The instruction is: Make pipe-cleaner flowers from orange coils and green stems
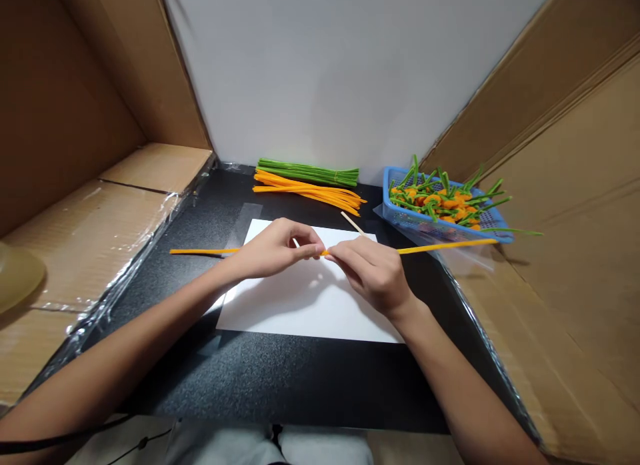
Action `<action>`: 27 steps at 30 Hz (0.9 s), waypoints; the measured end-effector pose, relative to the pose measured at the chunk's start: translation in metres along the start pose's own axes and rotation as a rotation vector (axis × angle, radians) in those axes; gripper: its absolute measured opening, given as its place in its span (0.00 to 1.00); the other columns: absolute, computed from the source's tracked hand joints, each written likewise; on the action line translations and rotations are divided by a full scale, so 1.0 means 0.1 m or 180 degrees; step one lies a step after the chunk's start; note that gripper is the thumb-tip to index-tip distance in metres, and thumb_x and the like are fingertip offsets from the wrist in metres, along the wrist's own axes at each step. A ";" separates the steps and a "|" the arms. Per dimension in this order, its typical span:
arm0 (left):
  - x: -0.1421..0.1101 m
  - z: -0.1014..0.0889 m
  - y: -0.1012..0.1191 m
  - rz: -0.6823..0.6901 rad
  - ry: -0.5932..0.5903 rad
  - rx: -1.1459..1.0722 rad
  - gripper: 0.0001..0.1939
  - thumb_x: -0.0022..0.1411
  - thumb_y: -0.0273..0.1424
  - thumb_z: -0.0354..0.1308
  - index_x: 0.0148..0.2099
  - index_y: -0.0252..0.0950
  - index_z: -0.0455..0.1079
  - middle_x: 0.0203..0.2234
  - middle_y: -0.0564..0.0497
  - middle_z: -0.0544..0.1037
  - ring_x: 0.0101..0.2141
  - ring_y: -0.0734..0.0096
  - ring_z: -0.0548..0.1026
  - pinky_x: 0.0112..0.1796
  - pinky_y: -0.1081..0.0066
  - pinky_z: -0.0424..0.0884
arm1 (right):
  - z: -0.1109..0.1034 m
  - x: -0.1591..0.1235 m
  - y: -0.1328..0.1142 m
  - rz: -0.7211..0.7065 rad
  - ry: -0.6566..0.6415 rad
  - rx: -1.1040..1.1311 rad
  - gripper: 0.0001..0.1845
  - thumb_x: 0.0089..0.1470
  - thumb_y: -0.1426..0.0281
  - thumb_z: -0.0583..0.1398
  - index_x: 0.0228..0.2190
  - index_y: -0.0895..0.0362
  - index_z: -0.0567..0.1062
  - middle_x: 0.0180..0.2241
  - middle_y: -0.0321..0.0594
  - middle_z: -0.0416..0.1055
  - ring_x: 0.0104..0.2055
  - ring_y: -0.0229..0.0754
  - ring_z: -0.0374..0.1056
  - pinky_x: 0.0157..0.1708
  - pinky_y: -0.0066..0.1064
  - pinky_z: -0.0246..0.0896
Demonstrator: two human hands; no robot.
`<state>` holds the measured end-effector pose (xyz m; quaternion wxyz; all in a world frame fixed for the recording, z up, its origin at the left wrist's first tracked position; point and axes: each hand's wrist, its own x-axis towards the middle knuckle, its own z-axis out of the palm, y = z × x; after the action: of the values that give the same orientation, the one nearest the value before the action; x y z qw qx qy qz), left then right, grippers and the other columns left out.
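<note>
Just above the white sheet of paper point(300, 311), both hands are closed on one orange pipe cleaner point(440, 249): the left hand point(275, 248) and the right hand point(373, 271) each pinch it, nearly meeting over the sheet's far half. Gripped so close to its middle, the stem sticks out freely past each hand, one end reaching beyond the sheet's left edge and the other beyond its right edge, which seems to leave it free to be bent or twisted. A pale wooden stick point(353, 223) shows just past the right hand, angled toward the sheet's far edge; a pale tip point(295, 242) between the hands may belong to it, but the hands hide that. Beyond the sheet, a green bundle point(307, 173) lies against an orange bundle point(305, 193), apparently sorted by colour for easy picking. Past the sheet's far right corner, a blue plastic basket point(395, 208) holds green-and-orange pipe-cleaner pieces point(445, 201), seemingly kept apart from the loose stems. The sheet lies on a black table point(280, 378).
</note>
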<state>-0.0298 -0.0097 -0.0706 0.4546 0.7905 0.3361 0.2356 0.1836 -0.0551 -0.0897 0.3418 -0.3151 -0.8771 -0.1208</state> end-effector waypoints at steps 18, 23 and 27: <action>-0.02 -0.09 -0.03 0.0124 -0.0565 -0.0401 0.10 0.58 0.35 0.65 0.36 0.32 0.76 0.30 0.50 0.79 0.31 0.73 0.73 0.33 0.74 0.67 | -0.11 -0.01 -0.03 -0.0633 0.0231 -0.0152 0.11 0.60 0.79 0.59 0.43 0.57 0.77 0.33 0.46 0.77 0.34 0.42 0.71 0.33 0.34 0.68; -0.01 -0.15 -0.04 0.0007 -0.0787 -0.0646 0.12 0.62 0.38 0.62 0.37 0.32 0.77 0.29 0.48 0.80 0.30 0.74 0.74 0.31 0.75 0.67 | -0.14 0.01 -0.02 -0.0689 0.0264 -0.0054 0.12 0.58 0.81 0.59 0.42 0.60 0.77 0.33 0.48 0.76 0.35 0.44 0.72 0.32 0.35 0.69; -0.01 -0.15 -0.06 0.0017 -0.0757 -0.0534 0.14 0.62 0.39 0.62 0.36 0.31 0.78 0.28 0.48 0.80 0.29 0.73 0.74 0.30 0.75 0.67 | -0.12 0.01 -0.02 -0.0675 0.0140 0.0005 0.12 0.60 0.80 0.58 0.42 0.59 0.78 0.33 0.48 0.76 0.37 0.45 0.72 0.35 0.36 0.70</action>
<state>-0.0425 -0.0002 -0.0689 0.5550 0.7730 0.2569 0.1688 0.1878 -0.0614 -0.0798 0.3465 -0.2175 -0.8979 -0.1624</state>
